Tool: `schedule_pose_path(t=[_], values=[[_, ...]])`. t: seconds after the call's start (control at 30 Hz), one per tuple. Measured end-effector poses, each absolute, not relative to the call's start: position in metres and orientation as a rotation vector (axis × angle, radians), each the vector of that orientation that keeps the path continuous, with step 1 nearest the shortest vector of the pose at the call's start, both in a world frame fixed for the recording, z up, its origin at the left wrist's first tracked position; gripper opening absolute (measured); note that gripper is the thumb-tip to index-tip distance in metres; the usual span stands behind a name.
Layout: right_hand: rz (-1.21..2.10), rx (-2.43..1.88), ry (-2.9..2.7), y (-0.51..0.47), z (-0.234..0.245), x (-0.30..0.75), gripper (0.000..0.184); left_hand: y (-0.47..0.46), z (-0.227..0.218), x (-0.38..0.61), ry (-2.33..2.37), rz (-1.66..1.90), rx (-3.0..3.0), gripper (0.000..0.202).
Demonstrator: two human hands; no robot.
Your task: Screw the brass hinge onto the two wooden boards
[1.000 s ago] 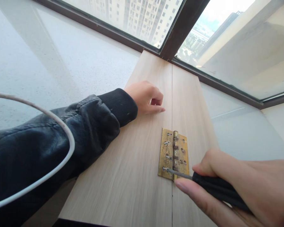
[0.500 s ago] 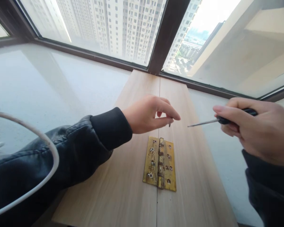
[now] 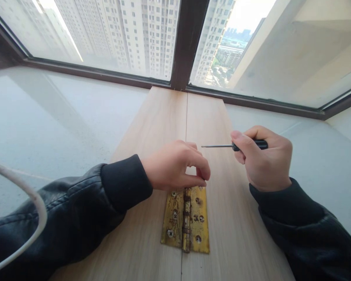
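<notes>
A worn brass hinge [image 3: 186, 220] lies flat across the seam of two pale wooden boards [image 3: 146, 128]. Crosshead screws sit in its left leaf, while the visible holes of the right leaf hold none. My left hand [image 3: 181, 164] is closed, thumb and forefinger pinched over the top of that right leaf. They grip a small screw, whose tip showed half a second ago and is now hidden by the fingers. To the right, my right hand [image 3: 266, 156] wraps round the black handle of a screwdriver [image 3: 218, 146]. Its thin shaft points left, above the boards and apart from the hinge.
Dark window frames [image 3: 183, 47] border the far end of the boards, with tall buildings beyond the glass. White ledge surface [image 3: 61, 113] spreads on both sides. A white cable [image 3: 38, 207] curves through the lower left, in front of my left sleeve.
My left hand has come down from above the hinge onto its upper right part. My right hand has moved left with the screwdriver, bringing its tip closer. The view has shifted slightly.
</notes>
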State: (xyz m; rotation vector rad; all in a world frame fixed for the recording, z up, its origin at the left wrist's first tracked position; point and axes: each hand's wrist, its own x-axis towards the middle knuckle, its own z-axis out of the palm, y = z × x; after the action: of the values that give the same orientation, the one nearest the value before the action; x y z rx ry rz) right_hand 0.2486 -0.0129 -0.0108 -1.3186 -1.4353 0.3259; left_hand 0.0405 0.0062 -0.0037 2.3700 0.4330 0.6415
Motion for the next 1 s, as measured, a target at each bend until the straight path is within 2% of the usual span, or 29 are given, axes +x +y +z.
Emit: schedule_pose_path(t=[0.27,0.53,1.0], values=[[0.252,-1.359,-1.523,-0.016,-0.011,0.247,0.032,0.009,-0.003,0.044,0.378,0.561,2.447,0.009],[0.239,-1.34,-1.539,-0.017,-0.013,0.246,0.033,0.004,0.009,0.064,0.272,0.312,2.719,0.013],[0.266,-1.331,-1.544,-0.02,-0.014,0.245,0.032,0.016,0.0,0.04,0.19,0.489,2.539,0.014]])
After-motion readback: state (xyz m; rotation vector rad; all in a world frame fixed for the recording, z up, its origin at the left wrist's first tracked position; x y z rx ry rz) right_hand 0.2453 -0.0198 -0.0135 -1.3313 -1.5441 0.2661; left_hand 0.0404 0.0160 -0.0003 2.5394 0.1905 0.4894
